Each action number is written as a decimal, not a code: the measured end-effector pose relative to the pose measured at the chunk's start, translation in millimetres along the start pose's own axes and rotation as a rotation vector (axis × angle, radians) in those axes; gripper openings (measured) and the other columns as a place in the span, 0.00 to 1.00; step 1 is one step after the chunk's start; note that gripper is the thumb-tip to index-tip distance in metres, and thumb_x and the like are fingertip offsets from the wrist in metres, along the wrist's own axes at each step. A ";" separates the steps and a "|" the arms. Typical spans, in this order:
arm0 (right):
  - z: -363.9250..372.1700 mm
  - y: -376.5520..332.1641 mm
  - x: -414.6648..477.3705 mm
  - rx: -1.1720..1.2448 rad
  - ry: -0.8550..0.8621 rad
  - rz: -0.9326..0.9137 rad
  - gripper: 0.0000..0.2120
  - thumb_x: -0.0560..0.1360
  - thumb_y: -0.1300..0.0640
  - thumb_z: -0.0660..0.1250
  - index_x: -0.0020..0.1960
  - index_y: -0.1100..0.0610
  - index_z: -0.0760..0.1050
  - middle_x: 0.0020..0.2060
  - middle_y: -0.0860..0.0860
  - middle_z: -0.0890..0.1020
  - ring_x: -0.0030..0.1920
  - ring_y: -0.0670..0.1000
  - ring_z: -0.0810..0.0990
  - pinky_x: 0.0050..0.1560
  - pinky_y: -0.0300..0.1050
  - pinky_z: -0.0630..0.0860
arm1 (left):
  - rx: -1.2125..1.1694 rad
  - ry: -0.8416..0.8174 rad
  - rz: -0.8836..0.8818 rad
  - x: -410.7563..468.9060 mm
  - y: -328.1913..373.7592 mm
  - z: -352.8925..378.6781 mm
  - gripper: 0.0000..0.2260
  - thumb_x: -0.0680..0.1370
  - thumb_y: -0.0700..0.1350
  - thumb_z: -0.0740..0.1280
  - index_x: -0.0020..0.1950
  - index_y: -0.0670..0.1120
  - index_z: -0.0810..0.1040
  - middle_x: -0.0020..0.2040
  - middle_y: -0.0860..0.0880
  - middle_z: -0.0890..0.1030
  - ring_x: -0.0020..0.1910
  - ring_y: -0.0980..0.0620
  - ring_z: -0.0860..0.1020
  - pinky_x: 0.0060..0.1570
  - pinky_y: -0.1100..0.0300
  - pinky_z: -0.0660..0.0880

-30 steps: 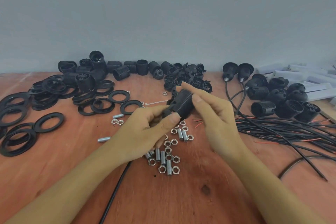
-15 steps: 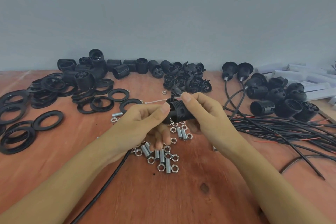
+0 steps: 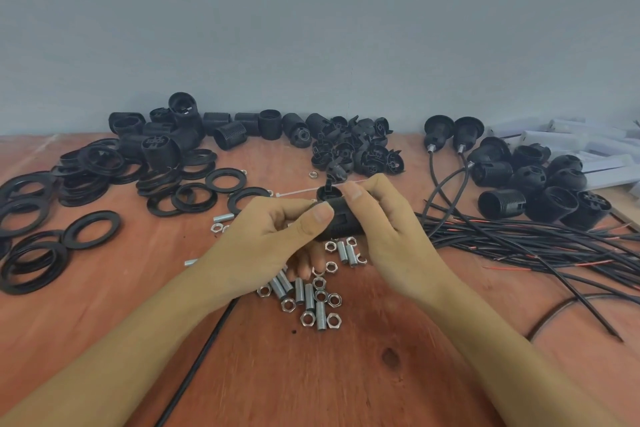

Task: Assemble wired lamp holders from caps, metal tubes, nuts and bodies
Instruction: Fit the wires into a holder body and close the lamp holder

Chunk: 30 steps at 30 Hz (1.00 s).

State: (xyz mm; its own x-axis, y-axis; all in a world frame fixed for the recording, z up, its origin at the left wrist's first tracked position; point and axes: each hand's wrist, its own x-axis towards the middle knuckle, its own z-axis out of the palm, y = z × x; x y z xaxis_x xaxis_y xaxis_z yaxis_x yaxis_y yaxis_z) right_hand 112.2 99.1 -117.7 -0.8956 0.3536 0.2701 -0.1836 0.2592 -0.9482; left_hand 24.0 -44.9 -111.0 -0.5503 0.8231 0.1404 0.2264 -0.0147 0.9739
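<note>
Left hand [image 3: 263,243] and right hand [image 3: 388,229] sit lower now, both pinching the holder [image 3: 343,225]; tilted twisting could cross-thread it.

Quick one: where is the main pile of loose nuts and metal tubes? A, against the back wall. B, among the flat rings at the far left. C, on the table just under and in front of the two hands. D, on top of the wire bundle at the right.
C: the nuts and metal tubes lie on the table right below the left hand and right hand, which both grip the lamp holder body.
</note>
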 end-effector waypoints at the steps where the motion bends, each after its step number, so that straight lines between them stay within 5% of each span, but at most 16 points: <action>1: -0.4 0.5 -0.7 -0.032 -0.007 0.003 0.19 0.77 0.41 0.58 0.45 0.57 0.70 0.44 0.68 0.77 0.44 0.66 0.77 0.50 0.68 0.74 | 0.053 0.018 0.037 0.1 -1.1 -0.4 0.10 0.77 0.61 0.67 0.48 0.59 0.85 0.29 0.48 0.81 0.24 0.56 0.76 0.26 0.66 0.72; 4: -1.8 1.6 -0.7 -0.116 -0.017 -0.008 0.18 0.78 0.42 0.54 0.46 0.52 0.76 0.43 0.59 0.81 0.46 0.59 0.79 0.53 0.63 0.75 | 0.233 0.057 0.187 -2.0 -2.1 -1.5 0.13 0.75 0.59 0.68 0.60 0.62 0.81 0.35 0.59 0.82 0.32 0.63 0.79 0.34 0.72 0.73; 6: -2.0 0.6 0.8 -0.115 0.009 -0.032 0.24 0.79 0.39 0.51 0.49 0.51 0.81 0.40 0.50 0.84 0.43 0.47 0.82 0.46 0.48 0.78 | 0.418 0.109 0.362 -2.7 -1.3 0.7 0.21 0.76 0.55 0.70 0.69 0.55 0.74 0.46 0.70 0.81 0.46 0.71 0.79 0.46 0.78 0.71; 8: -1.1 -0.1 2.0 -0.073 0.040 -0.014 0.28 0.79 0.37 0.48 0.49 0.51 0.83 0.37 0.45 0.84 0.38 0.42 0.81 0.40 0.37 0.74 | 0.584 0.169 0.483 -3.1 -1.8 4.1 0.27 0.74 0.54 0.71 0.71 0.47 0.71 0.55 0.69 0.78 0.54 0.74 0.74 0.54 0.79 0.67; 12: 0.7 2.0 -0.2 -0.089 0.064 -0.061 0.22 0.79 0.47 0.51 0.34 0.55 0.74 0.27 0.46 0.73 0.29 0.43 0.69 0.33 0.39 0.66 | 0.823 0.168 0.568 -6.1 -2.4 3.5 0.31 0.74 0.52 0.71 0.72 0.36 0.69 0.52 0.56 0.76 0.50 0.66 0.70 0.56 0.77 0.66; 16: -3.0 5.0 -0.6 -0.143 0.089 -0.147 0.17 0.76 0.49 0.53 0.29 0.49 0.61 0.25 0.44 0.66 0.29 0.43 0.63 0.30 0.35 0.62 | 0.943 0.087 0.612 -8.6 0.4 0.6 0.30 0.78 0.55 0.63 0.74 0.39 0.64 0.50 0.43 0.81 0.46 0.47 0.81 0.48 0.54 0.76; 21: -6.2 6.8 -3.4 -0.220 0.049 -0.207 0.17 0.77 0.47 0.51 0.31 0.50 0.64 0.26 0.44 0.68 0.29 0.42 0.64 0.28 0.40 0.64 | 0.981 0.015 0.661 -9.1 2.5 -2.7 0.29 0.78 0.54 0.63 0.73 0.39 0.64 0.49 0.41 0.82 0.45 0.44 0.82 0.44 0.49 0.78; 26: -9.2 4.3 -5.4 -0.273 -0.018 -0.217 0.24 0.79 0.45 0.49 0.37 0.60 0.72 0.30 0.54 0.75 0.32 0.55 0.73 0.34 0.56 0.70 | 0.935 0.036 0.709 -6.9 -2.0 0.1 0.29 0.77 0.53 0.66 0.70 0.35 0.70 0.48 0.54 0.76 0.44 0.61 0.71 0.49 0.69 0.71; 30: -1.0 1.8 -3.9 -0.203 0.042 -0.219 0.28 0.80 0.38 0.49 0.46 0.59 0.78 0.38 0.54 0.81 0.40 0.55 0.79 0.43 0.51 0.76 | 0.902 0.152 0.755 -6.7 -5.9 1.7 0.27 0.77 0.53 0.67 0.68 0.36 0.72 0.51 0.43 0.83 0.46 0.48 0.82 0.46 0.53 0.80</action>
State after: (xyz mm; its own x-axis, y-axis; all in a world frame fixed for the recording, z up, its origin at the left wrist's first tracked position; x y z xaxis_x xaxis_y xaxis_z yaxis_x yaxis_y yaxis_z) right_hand 115.7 99.1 -120.3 -0.8250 0.3053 0.4755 -0.2820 0.5068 -0.8147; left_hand 27.7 -49.4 -118.0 -0.1105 0.7008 0.7047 0.9859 -0.0121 0.1666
